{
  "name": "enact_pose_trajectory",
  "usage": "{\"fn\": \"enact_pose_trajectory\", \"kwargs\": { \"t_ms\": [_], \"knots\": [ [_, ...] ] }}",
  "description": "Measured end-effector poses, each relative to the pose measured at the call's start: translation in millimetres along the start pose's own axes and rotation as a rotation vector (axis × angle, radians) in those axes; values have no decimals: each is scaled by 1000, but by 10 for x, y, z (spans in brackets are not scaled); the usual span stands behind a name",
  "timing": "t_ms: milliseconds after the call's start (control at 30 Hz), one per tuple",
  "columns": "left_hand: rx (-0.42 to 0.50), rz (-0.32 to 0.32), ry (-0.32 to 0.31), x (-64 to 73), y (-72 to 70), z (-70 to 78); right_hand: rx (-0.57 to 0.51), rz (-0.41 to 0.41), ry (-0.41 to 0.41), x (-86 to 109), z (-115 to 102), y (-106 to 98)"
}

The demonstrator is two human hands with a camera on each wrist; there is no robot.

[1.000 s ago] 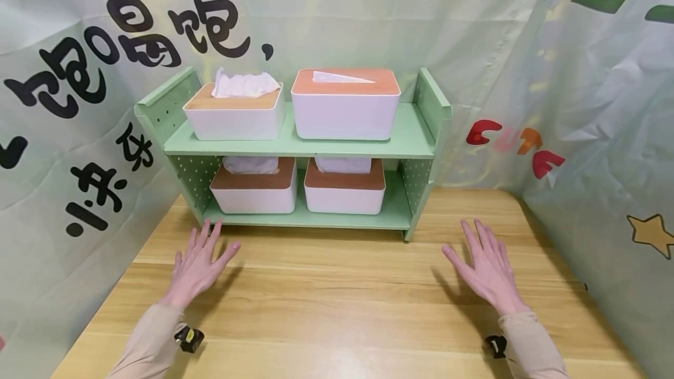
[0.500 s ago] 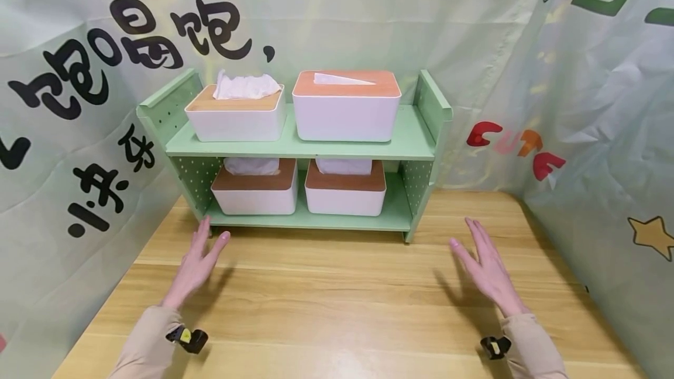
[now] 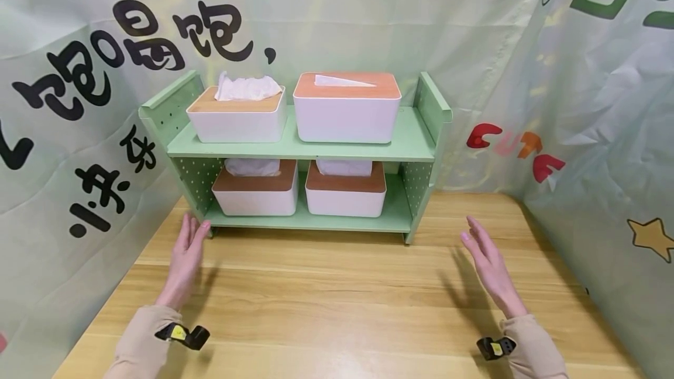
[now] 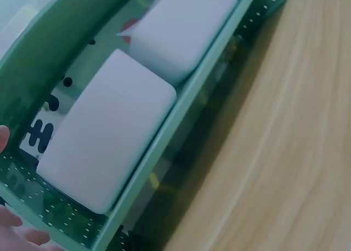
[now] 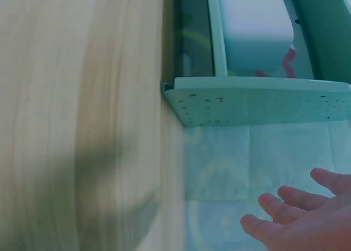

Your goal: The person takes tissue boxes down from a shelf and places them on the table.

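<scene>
shelving [image 3: 413, 133] in pale green, with two white tissue boxes [image 3: 346, 120] on each tier, stands on a wooden table [image 3: 337, 303] between the person's left hand [image 3: 182, 264], just beside its left end, and right hand [image 3: 492, 271], apart from its right end, both loosely outstretched and holding nothing.

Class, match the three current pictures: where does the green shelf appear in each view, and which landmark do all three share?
Head: the green shelf stands just above the middle.
Left wrist: it slants from lower left to the top, filling much of the left half.
Right wrist: upper right, cut off by the frame.
Shared landmark: the wooden table.
</scene>
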State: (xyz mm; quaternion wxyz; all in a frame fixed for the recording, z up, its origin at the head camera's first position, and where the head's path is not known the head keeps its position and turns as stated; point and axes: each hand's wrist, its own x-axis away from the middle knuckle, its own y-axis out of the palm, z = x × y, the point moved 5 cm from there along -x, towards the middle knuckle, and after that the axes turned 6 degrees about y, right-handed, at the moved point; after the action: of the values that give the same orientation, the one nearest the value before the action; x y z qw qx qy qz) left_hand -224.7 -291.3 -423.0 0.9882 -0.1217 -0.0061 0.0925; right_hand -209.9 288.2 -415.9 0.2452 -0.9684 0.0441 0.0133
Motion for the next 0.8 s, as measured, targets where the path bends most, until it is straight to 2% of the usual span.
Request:
{"fn": "enact_pose_trajectory", "kwargs": {
  "t_ms": [133, 200, 433, 800],
  "knots": [
    [125, 61, -37, 3, -31, 42, -50, 28, -45, 18, -80, 3],
    [160, 77, -39, 1, -46, 75, -73, 49, -75, 28, -134, 6],
    [153, 95, 12, -32, -83, 211, -144, 64, -155, 41, -332, 42],
    [132, 126, 90, -179, -191, 516, -186, 75, -264, 9, -654, 102]
  ]
}}
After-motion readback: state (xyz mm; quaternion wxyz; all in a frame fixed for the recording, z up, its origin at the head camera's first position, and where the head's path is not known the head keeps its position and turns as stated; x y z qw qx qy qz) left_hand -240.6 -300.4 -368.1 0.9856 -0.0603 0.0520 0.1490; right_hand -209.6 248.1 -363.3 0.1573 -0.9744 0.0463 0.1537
